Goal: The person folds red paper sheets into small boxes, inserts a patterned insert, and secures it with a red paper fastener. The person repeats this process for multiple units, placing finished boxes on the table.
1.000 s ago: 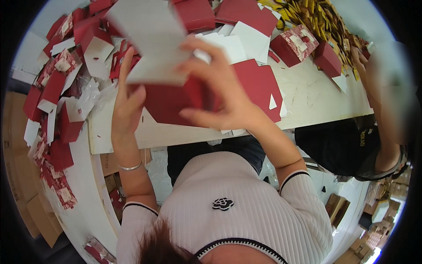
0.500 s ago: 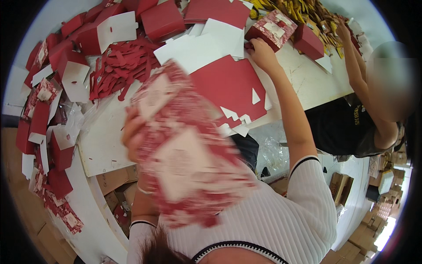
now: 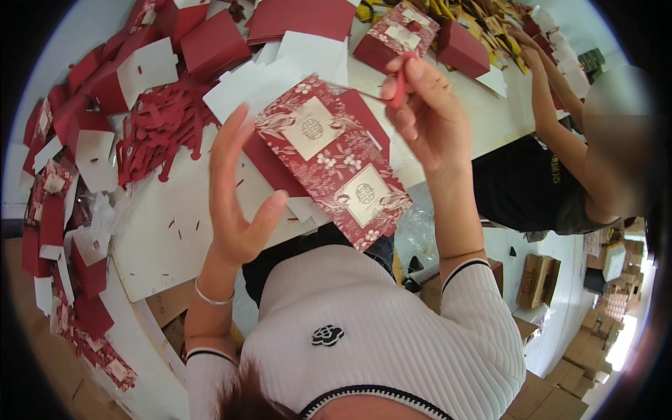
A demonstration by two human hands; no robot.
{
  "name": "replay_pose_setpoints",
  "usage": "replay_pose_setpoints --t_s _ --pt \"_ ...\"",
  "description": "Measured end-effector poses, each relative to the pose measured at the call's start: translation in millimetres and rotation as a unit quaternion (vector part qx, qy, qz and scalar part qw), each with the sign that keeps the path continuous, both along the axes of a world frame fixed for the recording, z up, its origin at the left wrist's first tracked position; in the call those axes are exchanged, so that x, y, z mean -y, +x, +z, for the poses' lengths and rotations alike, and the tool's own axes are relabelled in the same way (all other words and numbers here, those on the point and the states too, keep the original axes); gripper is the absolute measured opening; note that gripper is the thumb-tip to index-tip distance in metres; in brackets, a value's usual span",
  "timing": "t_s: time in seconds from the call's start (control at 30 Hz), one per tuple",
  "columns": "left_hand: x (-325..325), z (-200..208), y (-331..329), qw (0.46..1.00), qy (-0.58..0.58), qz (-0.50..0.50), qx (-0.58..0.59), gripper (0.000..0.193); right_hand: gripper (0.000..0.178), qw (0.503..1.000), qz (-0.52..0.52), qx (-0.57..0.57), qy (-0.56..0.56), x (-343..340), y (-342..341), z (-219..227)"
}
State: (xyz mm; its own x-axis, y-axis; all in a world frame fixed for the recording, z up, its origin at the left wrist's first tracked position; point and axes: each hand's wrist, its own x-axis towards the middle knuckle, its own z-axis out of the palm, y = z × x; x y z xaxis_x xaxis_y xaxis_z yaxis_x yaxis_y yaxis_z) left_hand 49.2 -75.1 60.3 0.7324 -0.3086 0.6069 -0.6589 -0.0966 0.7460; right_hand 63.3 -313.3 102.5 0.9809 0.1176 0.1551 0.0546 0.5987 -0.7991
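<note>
A long red printed cardboard piece [image 3: 334, 155], with white flowers and two cream panels, lies slantwise over plain red card sheets [image 3: 273, 162] at the table's near edge. My left hand [image 3: 234, 192] is open beside its left edge, thumb and fingers spread, holding nothing. Above its upper right side, my right hand [image 3: 434, 105] is closed round the red handle of scissors [image 3: 400, 84]. Their thin metal blades point left over the cardboard. My fingers partly hide the handle.
Red strips [image 3: 157, 129] are heaped at left on the white table [image 3: 150, 245]. Folded red boxes [image 3: 213, 43] stand behind and along the left. A printed box [image 3: 399, 35] stands at the back, near yellow bundles [image 3: 483, 21]. A co-worker's arm [image 3: 553, 105] reaches in at right.
The printed cardboard has gone from my left hand down onto the sheets, and that hand has opened. My right hand has come nearer from beside the printed box, now with the scissors.
</note>
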Motion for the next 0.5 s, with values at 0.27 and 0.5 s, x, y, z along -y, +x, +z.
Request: replay_pose_setpoints --t_s 0.27,0.5 --pt "22.6 15.9 11.0 0.954 -0.111 -0.077 -0.268 0.026 0.022 0.99 -0.018 -0.095 0.107 -39.5 -9.6 -6.5" --pt "30.3 20.9 11.0 0.926 -0.108 -0.086 -0.351 0.013 0.036 0.919 -0.098 0.289 -0.249 -40.5 -23.4 -25.8"
